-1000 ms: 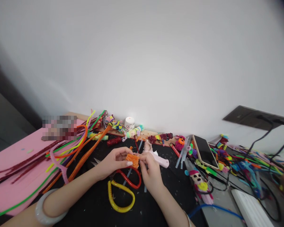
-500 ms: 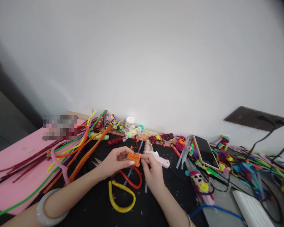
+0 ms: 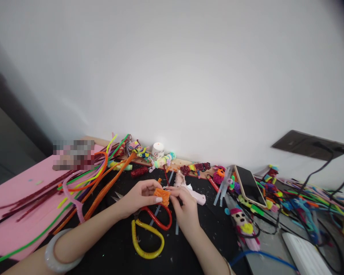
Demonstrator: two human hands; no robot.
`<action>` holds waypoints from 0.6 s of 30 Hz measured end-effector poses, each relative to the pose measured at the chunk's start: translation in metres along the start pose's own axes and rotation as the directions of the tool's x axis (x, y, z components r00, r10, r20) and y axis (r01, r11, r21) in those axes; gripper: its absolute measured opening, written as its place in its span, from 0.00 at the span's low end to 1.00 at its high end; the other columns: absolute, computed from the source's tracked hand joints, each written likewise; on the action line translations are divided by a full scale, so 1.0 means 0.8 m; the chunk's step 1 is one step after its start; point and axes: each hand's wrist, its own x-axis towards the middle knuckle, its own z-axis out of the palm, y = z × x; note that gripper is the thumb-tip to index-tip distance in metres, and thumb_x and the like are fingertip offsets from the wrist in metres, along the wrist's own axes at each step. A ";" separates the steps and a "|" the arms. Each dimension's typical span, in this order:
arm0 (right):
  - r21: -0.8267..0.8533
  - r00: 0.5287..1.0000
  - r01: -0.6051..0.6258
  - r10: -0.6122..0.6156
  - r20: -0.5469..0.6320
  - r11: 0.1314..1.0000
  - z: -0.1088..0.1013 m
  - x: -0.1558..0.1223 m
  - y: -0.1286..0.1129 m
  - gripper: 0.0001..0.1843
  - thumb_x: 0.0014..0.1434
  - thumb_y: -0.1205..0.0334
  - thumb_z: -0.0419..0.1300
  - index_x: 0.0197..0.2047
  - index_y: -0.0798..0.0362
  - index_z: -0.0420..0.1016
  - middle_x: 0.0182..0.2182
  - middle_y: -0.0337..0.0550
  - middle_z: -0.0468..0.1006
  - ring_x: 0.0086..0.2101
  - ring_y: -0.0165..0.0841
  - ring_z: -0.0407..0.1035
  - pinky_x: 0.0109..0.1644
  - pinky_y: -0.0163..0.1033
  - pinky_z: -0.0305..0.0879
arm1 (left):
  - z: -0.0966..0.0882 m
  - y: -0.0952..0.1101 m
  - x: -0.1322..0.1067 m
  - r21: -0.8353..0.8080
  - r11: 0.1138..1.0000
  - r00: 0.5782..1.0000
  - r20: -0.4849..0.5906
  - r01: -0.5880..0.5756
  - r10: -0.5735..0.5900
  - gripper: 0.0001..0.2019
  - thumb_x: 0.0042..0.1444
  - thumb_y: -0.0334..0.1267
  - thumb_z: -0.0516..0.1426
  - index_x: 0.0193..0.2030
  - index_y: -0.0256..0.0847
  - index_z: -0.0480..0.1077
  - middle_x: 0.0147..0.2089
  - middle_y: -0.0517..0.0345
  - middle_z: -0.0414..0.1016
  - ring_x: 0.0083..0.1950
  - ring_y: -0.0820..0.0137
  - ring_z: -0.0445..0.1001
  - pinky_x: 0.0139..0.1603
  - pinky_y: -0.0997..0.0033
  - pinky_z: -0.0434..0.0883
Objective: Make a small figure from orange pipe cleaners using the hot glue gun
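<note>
My left hand (image 3: pixel 140 198) pinches a short orange fuzzy piece (image 3: pixel 162 196), like pipe cleaners laid side by side, between thumb and fingers. At its right edge, my right hand (image 3: pixel 185 206) has thumb and forefinger pressed together; what lies between them is too small to make out. Below both hands lie scissors with one red and one yellow handle loop (image 3: pixel 148 256), blades pointing left. Just behind the right hand rests a pale pink glue gun (image 3: pixel 199 198), partly covered by the fingers.
Long pipe cleaners (image 3: pixel 103 187) spread at the left over a pink surface (image 3: pixel 14 217). Along the wall stand a white jar (image 3: pixel 158 149) and pipe-cleaner figures. A phone (image 3: pixel 250 186), a doll-like figure (image 3: pixel 243 225), cables and a white power strip (image 3: pixel 305 254) occupy the right.
The orange piece has tilted slightly in my left fingers. My right fingertips have shifted a little at its right edge; the rest looks the same.
</note>
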 end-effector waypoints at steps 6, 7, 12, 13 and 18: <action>-0.079 0.986 -0.118 0.107 -0.130 0.990 -0.005 0.000 0.008 0.08 0.60 0.68 0.54 0.34 0.52 0.74 0.29 0.43 0.78 0.31 0.35 0.73 0.35 0.39 0.68 | 0.002 0.004 0.002 0.125 0.992 0.996 -0.083 -0.023 0.034 0.11 0.47 0.36 0.65 0.36 0.37 0.70 0.35 0.58 0.77 0.37 0.70 0.75 0.42 0.69 0.72; -0.072 0.977 -0.147 0.133 -0.169 0.986 -0.007 0.000 0.009 0.08 0.60 0.67 0.54 0.34 0.52 0.74 0.28 0.42 0.77 0.29 0.34 0.72 0.34 0.38 0.68 | 0.001 0.003 0.003 0.167 0.985 0.992 -0.107 -0.045 0.064 0.10 0.48 0.36 0.64 0.36 0.37 0.70 0.35 0.58 0.77 0.37 0.70 0.76 0.43 0.68 0.72; 0.091 0.944 -0.239 0.253 -0.214 0.967 -0.014 0.004 0.010 0.07 0.59 0.64 0.56 0.34 0.52 0.75 0.29 0.41 0.76 0.29 0.33 0.71 0.32 0.35 0.67 | -0.004 -0.003 0.004 0.379 0.917 0.957 -0.198 -0.123 0.210 0.10 0.51 0.35 0.62 0.39 0.38 0.70 0.39 0.57 0.77 0.42 0.67 0.76 0.48 0.65 0.73; 0.121 0.942 -0.258 0.277 -0.189 0.959 -0.013 0.004 0.009 0.06 0.58 0.64 0.57 0.34 0.52 0.76 0.29 0.41 0.76 0.29 0.33 0.71 0.32 0.35 0.67 | -0.004 -0.003 0.004 0.406 0.905 0.953 -0.206 -0.124 0.223 0.10 0.51 0.35 0.62 0.40 0.38 0.70 0.39 0.56 0.77 0.43 0.66 0.76 0.49 0.64 0.73; 0.289 0.928 -0.332 0.366 -0.072 0.898 -0.003 0.000 0.001 0.03 0.54 0.65 0.61 0.33 0.52 0.76 0.26 0.40 0.78 0.26 0.33 0.72 0.32 0.37 0.70 | 0.001 0.002 0.002 0.509 0.853 0.946 -0.204 -0.116 0.251 0.09 0.51 0.34 0.61 0.39 0.38 0.70 0.39 0.55 0.77 0.43 0.65 0.77 0.50 0.62 0.73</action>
